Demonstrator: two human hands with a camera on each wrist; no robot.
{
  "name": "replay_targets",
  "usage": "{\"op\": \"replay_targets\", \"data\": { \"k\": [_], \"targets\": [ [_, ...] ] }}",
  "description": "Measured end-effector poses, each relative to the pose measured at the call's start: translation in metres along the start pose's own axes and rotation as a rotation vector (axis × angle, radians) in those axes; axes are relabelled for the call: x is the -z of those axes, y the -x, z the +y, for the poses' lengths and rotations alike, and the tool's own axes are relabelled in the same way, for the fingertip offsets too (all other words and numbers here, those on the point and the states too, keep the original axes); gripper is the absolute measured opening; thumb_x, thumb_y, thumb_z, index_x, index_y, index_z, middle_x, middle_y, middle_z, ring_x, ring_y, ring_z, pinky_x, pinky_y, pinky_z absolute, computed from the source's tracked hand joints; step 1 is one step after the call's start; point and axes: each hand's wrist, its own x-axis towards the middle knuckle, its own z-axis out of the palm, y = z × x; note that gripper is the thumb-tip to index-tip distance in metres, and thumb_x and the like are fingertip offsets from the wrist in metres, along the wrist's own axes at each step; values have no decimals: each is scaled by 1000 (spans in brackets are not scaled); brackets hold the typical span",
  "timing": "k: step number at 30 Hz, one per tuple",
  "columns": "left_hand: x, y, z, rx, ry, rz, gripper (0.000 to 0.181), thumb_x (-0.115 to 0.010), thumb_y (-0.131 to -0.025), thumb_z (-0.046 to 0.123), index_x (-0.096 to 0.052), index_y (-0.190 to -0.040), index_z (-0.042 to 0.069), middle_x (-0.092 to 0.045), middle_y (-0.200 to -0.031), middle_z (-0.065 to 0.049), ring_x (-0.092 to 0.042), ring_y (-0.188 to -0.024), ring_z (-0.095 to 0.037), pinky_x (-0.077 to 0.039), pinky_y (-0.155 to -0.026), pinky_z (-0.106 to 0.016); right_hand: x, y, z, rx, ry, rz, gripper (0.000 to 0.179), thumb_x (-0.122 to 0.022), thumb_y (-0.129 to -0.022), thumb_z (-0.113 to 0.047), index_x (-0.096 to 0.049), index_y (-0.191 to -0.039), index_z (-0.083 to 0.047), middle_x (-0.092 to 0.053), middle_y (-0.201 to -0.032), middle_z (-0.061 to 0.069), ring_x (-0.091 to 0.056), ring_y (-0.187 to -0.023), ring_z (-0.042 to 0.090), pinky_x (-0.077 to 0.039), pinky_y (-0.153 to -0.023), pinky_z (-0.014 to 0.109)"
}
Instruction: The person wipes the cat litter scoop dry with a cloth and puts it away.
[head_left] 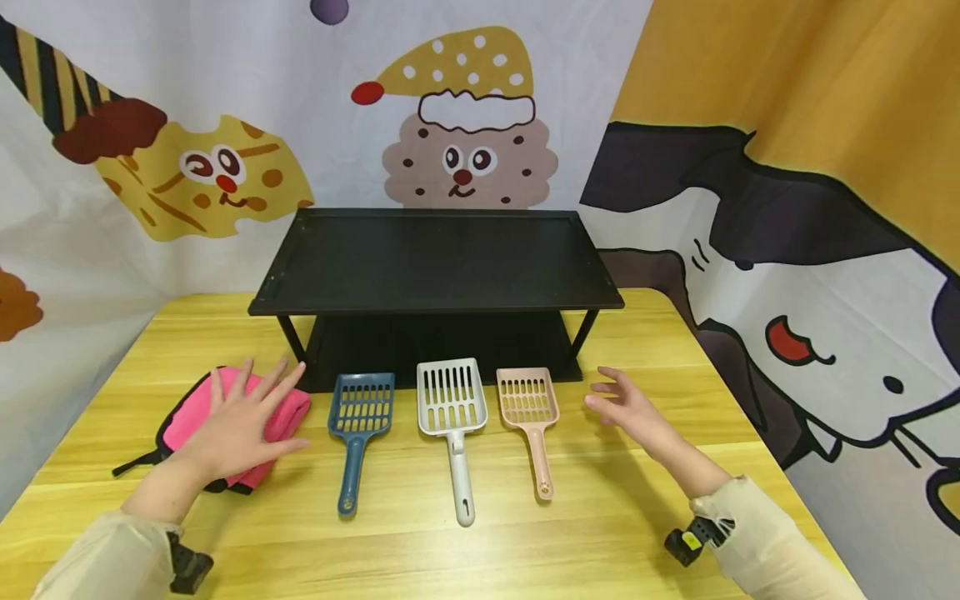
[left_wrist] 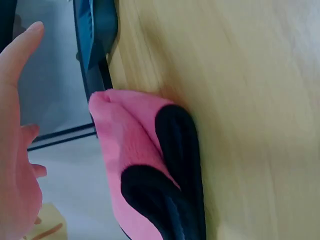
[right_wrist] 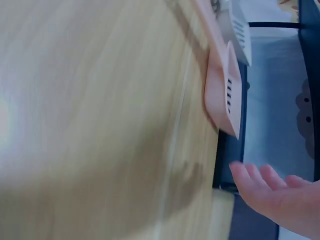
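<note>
My left hand, fingers spread, is over a folded pink plush cloth with black edging and a black strap, overlapping it in the head view. The left wrist view shows the pink cloth on the wood, beside the hand. My right hand, its fingers loosely bent and holding nothing, hovers right of a pale pink litter scoop. Two more litter scoops, a light grey one and a blue one, lie in the same row with their handles toward me.
Behind the scoops stands a black two-level rack; its lower shelf sits close to the scoop heads. All of it rests on a wooden table. A cartoon-printed curtain hangs behind and at the sides.
</note>
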Motion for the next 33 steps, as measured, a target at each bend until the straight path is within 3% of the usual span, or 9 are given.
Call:
{"op": "replay_targets", "data": {
  "k": [5, 9, 13, 19, 25, 30, 33],
  "targets": [
    [-2, -4, -12, 9, 1, -3, 100, -67, -77, 53, -5, -151, 27, -22, -150, -24, -11, -130, -63, 13, -97, -74, -5, 2, 5, -112, -284, -156, 73, -47, -97, -35, -12, -144, 9, -31, -138, 34, -48, -122, 39, -45, -96, 47],
    [-3, -7, -24, 32, -9, -29, 97, -67, -78, 51, -8, -151, 26, -24, -149, -25, -13, -129, -63, 9, -97, -76, -12, 3, 12, -176, -398, -264, 72, -43, -98, -37, -13, -141, 12, -45, -130, 25, -55, -116, 30, -44, -97, 48],
    [-5, -7, -34, 71, -11, -59, 95, -68, -78, 51, -13, -151, 24, -26, -148, -25, -15, -128, -63, 5, -96, -78, -20, 3, 19, -206, -425, -320, 69, -42, -99, -37, -15, -140, 11, -50, -128, 24, -58, -110, 26, -47, -94, 48],
    [-12, -8, -42, 94, -3, -97, 90, -68, -76, 53, -25, -148, 18, -29, -146, -27, -16, -127, -62, 1, -97, -77, -32, 4, 24, -207, -413, -398, 67, -37, -100, -38, -16, -140, 12, -35, -138, 36, -58, -110, 27, -48, -92, 48],
    [-24, -9, -47, 122, 3, -144, 80, -66, -77, 54, -42, -138, 9, -31, -142, -30, -16, -126, -63, -4, -96, -77, -42, 4, 25, -202, -452, -464, 60, -34, -101, -32, -21, -139, 13, -38, -136, 35, -58, -109, 27, -47, -94, 47],
    [-29, -11, -45, 126, 9, -152, 74, -67, -78, 49, -46, -134, 6, -36, -137, -30, -23, -124, -60, -11, -96, -76, -47, 3, 24, -218, -497, -493, 56, -34, -101, -29, -23, -139, 11, -49, -127, 25, -59, -106, 24, -46, -95, 46],
    [-29, -13, -44, 110, 21, -153, 71, -67, -80, 46, -47, -133, 3, -39, -134, -30, -29, -122, -55, -19, -98, -73, -45, 2, 23, -219, -533, -500, 46, -34, -101, -28, -34, -133, 5, -57, -116, 14, -60, -101, 21, -49, -92, 42]
  ]
}}
